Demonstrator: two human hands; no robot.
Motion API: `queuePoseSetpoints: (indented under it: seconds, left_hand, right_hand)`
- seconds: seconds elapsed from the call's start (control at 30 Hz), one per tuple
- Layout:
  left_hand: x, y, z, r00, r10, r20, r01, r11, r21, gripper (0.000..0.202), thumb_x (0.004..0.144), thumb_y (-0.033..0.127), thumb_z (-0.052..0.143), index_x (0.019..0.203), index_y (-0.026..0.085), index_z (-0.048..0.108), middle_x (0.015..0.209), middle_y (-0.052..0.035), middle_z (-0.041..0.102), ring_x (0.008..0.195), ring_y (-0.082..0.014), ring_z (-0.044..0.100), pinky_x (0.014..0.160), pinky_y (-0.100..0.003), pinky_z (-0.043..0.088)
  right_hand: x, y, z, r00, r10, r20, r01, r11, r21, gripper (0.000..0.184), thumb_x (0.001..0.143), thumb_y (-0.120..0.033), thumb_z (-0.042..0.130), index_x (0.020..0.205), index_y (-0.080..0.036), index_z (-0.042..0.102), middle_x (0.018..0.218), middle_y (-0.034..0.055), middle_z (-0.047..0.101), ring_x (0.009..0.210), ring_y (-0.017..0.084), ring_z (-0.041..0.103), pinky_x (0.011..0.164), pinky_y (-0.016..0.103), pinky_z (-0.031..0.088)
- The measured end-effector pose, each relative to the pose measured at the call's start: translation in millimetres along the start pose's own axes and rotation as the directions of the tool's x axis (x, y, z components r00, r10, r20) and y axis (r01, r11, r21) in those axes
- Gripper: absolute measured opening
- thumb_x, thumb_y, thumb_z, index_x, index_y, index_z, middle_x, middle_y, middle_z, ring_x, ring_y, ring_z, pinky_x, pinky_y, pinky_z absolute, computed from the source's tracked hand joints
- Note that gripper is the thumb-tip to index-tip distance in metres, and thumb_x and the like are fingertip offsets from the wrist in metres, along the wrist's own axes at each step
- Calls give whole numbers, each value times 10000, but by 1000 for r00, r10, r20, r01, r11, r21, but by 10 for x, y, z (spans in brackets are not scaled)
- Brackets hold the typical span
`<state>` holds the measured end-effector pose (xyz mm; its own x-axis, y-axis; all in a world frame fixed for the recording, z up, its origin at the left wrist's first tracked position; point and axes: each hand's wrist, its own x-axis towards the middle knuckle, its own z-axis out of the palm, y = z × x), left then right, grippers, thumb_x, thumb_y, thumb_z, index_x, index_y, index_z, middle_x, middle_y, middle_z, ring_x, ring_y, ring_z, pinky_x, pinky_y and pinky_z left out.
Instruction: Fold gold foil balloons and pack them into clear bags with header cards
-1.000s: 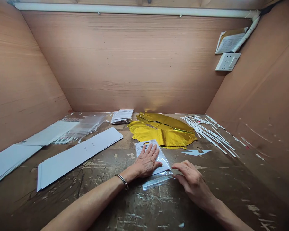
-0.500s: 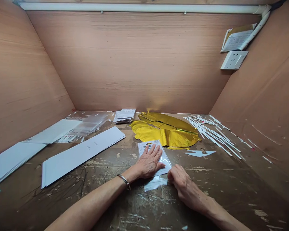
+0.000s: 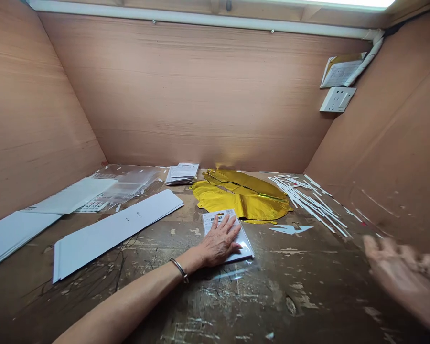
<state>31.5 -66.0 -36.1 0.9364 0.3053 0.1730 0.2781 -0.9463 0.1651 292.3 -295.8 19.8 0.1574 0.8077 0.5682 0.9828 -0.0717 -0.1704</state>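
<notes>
My left hand [image 3: 220, 241] lies flat with fingers spread on a clear plastic packet [image 3: 246, 246] that has a white printed card inside and a hang hole at its top. The packet's transparent flap [image 3: 232, 274] reaches toward me below the card. Well away from it, at the right edge of the table, my right hand [image 3: 403, 272] is blurred by motion; its fingers look apart, and I make out nothing in them. Thin white strips [image 3: 313, 205] lie in a loose heap beyond that hand.
Behind the packet lies gold foil [image 3: 232, 203]. A stack of filled packets [image 3: 182, 173] stands at the back. White card sheets [image 3: 118, 234] and clear sleeves [image 3: 132, 184] lie on the left. A pale blue cut scrap [image 3: 292, 229] lies right of the packet. Wooden walls enclose the table.
My right hand has left the packet's lower right corner and swung far right, its fingers opening. My left hand stays on the packet. The view has tilted up slightly.
</notes>
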Motion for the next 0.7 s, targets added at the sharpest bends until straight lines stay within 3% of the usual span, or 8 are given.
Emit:
queuePoseSetpoints:
  seconds: [0.07,0.13,0.23,0.3,0.37,0.47,0.63,0.7]
  left_hand:
    - [-87,35,-109,998,58,-35,-59,998,-26,470,874,421,278,1232,129,361,1363,-168,261,1279,-280,131,1014,-499,87]
    - [-233,74,-218,989,140,-48,-143,987,-77,426,872,415,299,1168,137,427,1323,-158,339,1266,-262,194,1024,-469,113]
    - [-499,130,-324,972,233,-30,-235,958,-167,454,810,490,403,1122,165,456,1227,-129,460,1216,-246,310,1024,-420,173]
    - [-638,165,-332,968,251,-17,-249,946,-208,548,736,552,478,1123,165,450,1198,-131,480,1182,-251,355,1020,-406,194]
    - [-707,201,-291,974,222,-31,-223,945,-238,544,711,545,520,1087,154,476,1168,-134,499,1152,-251,387,1016,-399,203]
    - [-684,261,-180,991,57,-122,-93,944,-315,201,828,304,449,885,153,569,985,-79,596,1004,-187,505,967,-338,291]
    - [-568,338,-54,918,-327,-223,176,842,-509,210,750,100,479,571,141,580,711,-29,623,682,-115,565,659,-204,428]
    - [-566,346,-29,891,-394,-227,209,799,-564,198,701,76,520,524,142,578,685,-24,625,644,-110,560,616,-198,426]
  right_hand:
    - [82,70,157,999,-11,-46,6,995,-99,305,831,-257,411,1040,-136,598,1150,219,520,1036,285,494,782,456,390]
    - [121,-63,394,987,-155,35,158,975,-156,384,801,-146,434,1176,-185,505,1292,184,392,1175,296,358,897,496,304]
    - [153,-476,752,845,-494,205,511,859,-36,458,803,-72,396,1201,-291,452,1325,92,363,1198,242,324,958,494,253]
    - [191,-750,926,801,-563,205,547,827,134,330,814,-100,409,1056,-273,550,1238,62,459,1125,215,395,941,466,290]
    - [248,-947,1035,873,-453,180,394,872,290,193,817,-134,419,838,-205,598,1130,68,518,1045,197,446,896,405,351]
    - [347,-1106,1103,958,-123,261,-9,892,452,176,785,-183,454,629,-166,533,1106,93,500,1007,200,465,833,336,396]
    - [443,-1180,1180,861,197,470,-442,747,497,143,682,-192,488,546,-181,445,699,25,568,664,160,541,612,278,409]
    - [445,-1163,1252,794,283,538,-588,583,561,81,596,-172,539,647,-188,479,596,-21,532,563,143,526,515,250,387]
